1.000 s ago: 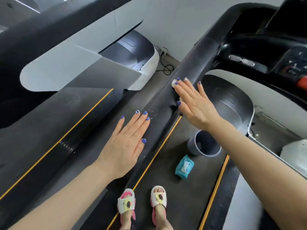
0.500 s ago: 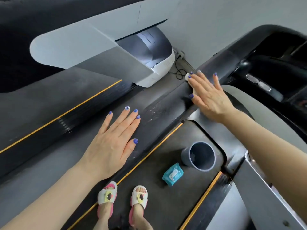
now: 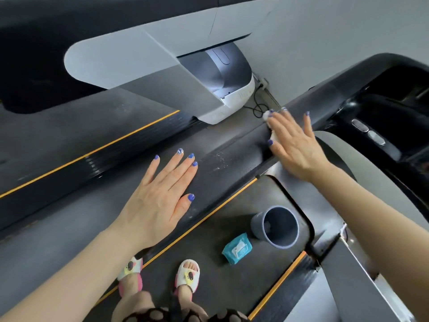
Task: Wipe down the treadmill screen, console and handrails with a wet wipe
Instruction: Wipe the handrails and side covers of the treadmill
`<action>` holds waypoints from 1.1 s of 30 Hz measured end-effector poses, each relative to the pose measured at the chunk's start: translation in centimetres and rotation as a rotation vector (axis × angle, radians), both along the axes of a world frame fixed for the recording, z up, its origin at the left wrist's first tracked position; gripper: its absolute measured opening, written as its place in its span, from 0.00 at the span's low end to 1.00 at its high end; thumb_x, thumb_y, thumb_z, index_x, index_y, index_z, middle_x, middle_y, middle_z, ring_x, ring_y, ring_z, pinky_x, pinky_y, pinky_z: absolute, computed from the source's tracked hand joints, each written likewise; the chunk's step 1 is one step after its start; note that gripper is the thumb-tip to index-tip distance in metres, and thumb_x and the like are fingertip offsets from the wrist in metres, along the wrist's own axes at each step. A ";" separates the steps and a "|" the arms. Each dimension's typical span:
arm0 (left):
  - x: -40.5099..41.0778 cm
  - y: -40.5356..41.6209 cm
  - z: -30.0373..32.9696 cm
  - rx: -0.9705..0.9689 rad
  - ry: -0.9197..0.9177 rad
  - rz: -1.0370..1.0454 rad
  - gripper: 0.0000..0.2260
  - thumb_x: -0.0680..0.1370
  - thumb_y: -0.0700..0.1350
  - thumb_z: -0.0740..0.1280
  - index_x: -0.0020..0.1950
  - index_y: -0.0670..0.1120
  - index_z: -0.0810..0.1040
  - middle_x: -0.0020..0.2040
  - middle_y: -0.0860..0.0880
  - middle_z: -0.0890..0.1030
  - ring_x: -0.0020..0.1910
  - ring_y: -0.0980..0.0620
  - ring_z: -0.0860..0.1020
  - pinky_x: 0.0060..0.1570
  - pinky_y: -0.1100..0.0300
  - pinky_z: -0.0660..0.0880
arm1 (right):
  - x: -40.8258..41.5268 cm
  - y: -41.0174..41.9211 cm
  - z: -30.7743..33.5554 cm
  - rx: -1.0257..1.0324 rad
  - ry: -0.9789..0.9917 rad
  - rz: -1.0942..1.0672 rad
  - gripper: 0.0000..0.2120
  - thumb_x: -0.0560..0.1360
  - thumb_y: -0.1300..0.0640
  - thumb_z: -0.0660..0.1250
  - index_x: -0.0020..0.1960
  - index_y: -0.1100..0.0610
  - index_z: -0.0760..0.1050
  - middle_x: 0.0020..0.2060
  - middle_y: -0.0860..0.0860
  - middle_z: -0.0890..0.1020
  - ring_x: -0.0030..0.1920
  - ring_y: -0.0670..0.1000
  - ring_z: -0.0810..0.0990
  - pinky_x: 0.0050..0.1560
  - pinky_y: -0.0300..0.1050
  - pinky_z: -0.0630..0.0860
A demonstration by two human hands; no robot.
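My right hand (image 3: 296, 145) lies flat with straight fingers on the black left handrail (image 3: 227, 166) of the treadmill, pressing a white wet wipe (image 3: 267, 116) against it; only bits of the wipe show past my fingertips and beside my thumb. My left hand (image 3: 160, 198) rests open and flat lower down on the same handrail, holding nothing. The dark console (image 3: 380, 126) with two silver oval buttons sits to the right of my right hand. The screen is out of view.
On the treadmill belt (image 3: 204, 261) below stand a grey bucket (image 3: 276, 226) and a teal wipe packet (image 3: 236, 248), near my feet in slippers. A neighbouring treadmill (image 3: 130, 66) lies to the left, with a black cable (image 3: 257, 105) by the wall.
My right hand has slid the wipe further up the handrail toward the console. My left hand stays flat on the rail. The camera view has shifted left and down.
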State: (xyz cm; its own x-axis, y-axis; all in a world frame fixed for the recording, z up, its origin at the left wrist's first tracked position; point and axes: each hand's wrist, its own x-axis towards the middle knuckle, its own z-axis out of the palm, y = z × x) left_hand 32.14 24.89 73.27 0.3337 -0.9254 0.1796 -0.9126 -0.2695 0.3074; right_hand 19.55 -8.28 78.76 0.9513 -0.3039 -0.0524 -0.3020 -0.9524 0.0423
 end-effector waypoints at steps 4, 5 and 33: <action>0.5 0.2 0.0 0.038 -0.019 -0.077 0.26 0.85 0.52 0.47 0.80 0.40 0.59 0.81 0.45 0.57 0.81 0.46 0.51 0.77 0.41 0.53 | 0.8 4.8 -0.8 0.077 -0.060 -0.076 0.33 0.81 0.40 0.47 0.79 0.59 0.57 0.79 0.53 0.59 0.81 0.57 0.50 0.77 0.63 0.43; 0.8 0.3 0.0 0.050 -0.024 -0.107 0.26 0.85 0.53 0.48 0.80 0.40 0.58 0.82 0.45 0.56 0.81 0.46 0.50 0.77 0.42 0.53 | 0.6 6.8 -1.0 0.099 -0.054 -0.017 0.34 0.81 0.39 0.47 0.79 0.60 0.57 0.79 0.53 0.59 0.81 0.57 0.50 0.78 0.62 0.43; 7.1 -0.8 1.0 -0.021 -0.134 -0.590 0.30 0.79 0.56 0.61 0.77 0.40 0.66 0.80 0.45 0.62 0.80 0.45 0.55 0.75 0.38 0.56 | -1.6 12.9 -2.4 0.093 -0.099 0.040 0.32 0.83 0.40 0.45 0.81 0.58 0.54 0.81 0.51 0.55 0.81 0.53 0.48 0.78 0.59 0.38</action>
State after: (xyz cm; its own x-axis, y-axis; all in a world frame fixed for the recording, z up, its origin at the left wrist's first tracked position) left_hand 39.27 24.11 74.29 -0.2618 -0.9430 0.2053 -0.9372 0.2992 0.1793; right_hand 17.93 4.63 76.39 0.9645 -0.2636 0.0161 -0.2617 -0.9623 -0.0743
